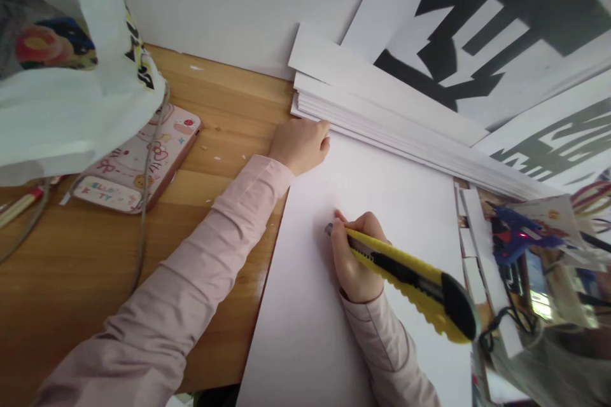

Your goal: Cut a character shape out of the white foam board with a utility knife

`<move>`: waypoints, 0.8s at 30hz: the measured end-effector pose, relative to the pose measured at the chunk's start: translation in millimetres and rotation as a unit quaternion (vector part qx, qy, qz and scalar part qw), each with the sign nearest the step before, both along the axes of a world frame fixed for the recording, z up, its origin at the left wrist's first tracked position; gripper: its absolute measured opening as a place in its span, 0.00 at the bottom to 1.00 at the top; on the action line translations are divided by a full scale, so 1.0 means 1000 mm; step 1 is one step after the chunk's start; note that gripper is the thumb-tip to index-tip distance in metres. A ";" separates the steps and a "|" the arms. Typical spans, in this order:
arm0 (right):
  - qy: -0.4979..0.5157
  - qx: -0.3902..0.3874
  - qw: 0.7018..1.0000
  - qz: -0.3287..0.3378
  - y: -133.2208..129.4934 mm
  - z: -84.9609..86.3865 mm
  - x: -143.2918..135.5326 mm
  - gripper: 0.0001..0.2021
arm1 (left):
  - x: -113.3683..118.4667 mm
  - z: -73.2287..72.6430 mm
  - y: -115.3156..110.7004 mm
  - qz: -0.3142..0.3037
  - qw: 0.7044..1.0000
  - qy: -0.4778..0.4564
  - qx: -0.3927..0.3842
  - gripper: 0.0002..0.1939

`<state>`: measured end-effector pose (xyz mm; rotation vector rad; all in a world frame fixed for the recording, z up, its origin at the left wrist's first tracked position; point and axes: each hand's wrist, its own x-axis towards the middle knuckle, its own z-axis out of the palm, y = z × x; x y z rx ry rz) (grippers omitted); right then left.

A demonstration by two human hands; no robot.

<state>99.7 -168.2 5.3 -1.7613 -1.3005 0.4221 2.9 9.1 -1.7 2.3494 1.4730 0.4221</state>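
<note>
A large white board (296, 305) lies on the wooden table. In my right hand (358, 261) is a yellow and black utility knife (410, 273), its metal tip pointing left just over the board, its handle slanting down to the right. My left hand (300, 145) rests with curled fingers at the board's upper left corner, beside a stack of white strips (382, 117). Whether its fingers hold anything is hidden.
At the left, a white plastic bag (81, 102) partly covers a pink phone (157, 152) with a cable across it. A blue glue gun (520, 232) and clutter lie right. Black-patterned white sheets (401, 19) stand behind the strips.
</note>
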 end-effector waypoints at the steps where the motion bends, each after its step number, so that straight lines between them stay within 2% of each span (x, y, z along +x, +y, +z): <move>1: 0.005 -0.001 1.000 0.004 0.002 -0.001 0.001 0.15 | 0.000 0.000 0.000 0.005 1.000 -0.001 -0.002 0.15; 3: 0.015 0.000 1.000 0.002 0.005 -0.004 0.003 0.16 | 0.000 -0.001 -0.001 0.030 1.000 -0.006 0.000 0.15; 9: 0.023 0.018 1.000 0.001 0.006 -0.008 0.006 0.15 | 0.002 0.001 -0.012 0.164 0.986 0.010 0.007 0.18; 15: 0.030 0.021 0.999 0.010 0.004 -0.010 0.005 0.18 | 0.001 0.014 -0.041 0.211 0.975 0.053 -0.050 0.20; 19: 0.038 0.038 0.998 0.028 0.005 -0.014 0.007 0.18 | -0.004 0.025 -0.059 0.227 0.965 0.103 -0.085 0.24; 24: 0.027 0.061 0.997 0.038 0.006 -0.019 0.009 0.17 | -0.003 0.034 -0.058 0.225 0.961 0.120 -0.110 0.30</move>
